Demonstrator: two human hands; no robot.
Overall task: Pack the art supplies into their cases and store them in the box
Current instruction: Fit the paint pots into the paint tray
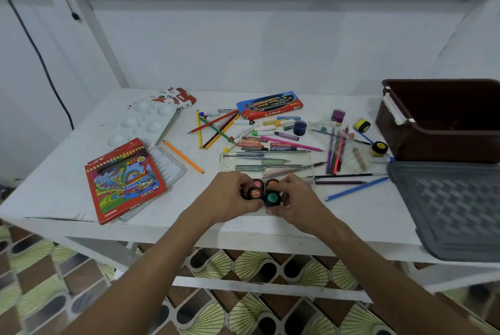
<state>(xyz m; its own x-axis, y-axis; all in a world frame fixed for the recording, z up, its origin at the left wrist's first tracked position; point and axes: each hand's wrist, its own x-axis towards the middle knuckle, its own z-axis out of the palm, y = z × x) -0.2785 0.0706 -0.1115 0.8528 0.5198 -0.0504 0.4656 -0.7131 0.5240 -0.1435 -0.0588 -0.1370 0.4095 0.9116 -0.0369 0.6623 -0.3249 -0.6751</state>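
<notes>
Where hands (230, 195) close: paint pots (263, 192) half-hidden.

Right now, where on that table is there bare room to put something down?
Bare tabletop lies at the near edge, between the right hand and the grey lid, below the blue pencil. A smaller patch sits between the colour pencil box and the left hand. The middle is crowded with loose pencils and crayons, up to the brown box.
</notes>
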